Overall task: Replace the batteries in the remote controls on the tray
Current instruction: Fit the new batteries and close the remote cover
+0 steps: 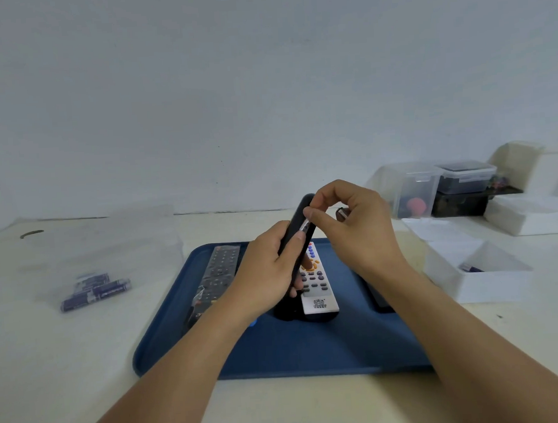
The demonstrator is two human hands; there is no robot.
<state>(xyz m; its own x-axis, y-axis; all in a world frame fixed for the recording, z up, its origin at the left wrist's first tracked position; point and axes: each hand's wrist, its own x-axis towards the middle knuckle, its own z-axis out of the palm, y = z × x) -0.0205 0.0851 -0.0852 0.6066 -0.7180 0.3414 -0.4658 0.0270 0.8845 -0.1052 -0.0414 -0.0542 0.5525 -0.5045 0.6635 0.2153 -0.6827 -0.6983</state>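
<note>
My left hand [268, 277] grips a black remote [299, 223], tilted up above the blue tray [279, 352]. My right hand [353, 226] pinches a battery [305, 225] at the remote's open back with thumb and forefinger, and a second battery [343, 213] sticks out behind its fingers. On the tray lie a dark remote wrapped in plastic [215, 280] at the left and a white remote with coloured buttons [316, 284] in the middle. A further black item [379, 298] on the tray is mostly hidden by my right forearm.
A clear bag of purple batteries [94, 289] lies on the table left of the tray. A white open box [491, 280] holding a battery stands to the right. Clear and black storage boxes [446, 189] and white boxes [529, 214] stand at the back right.
</note>
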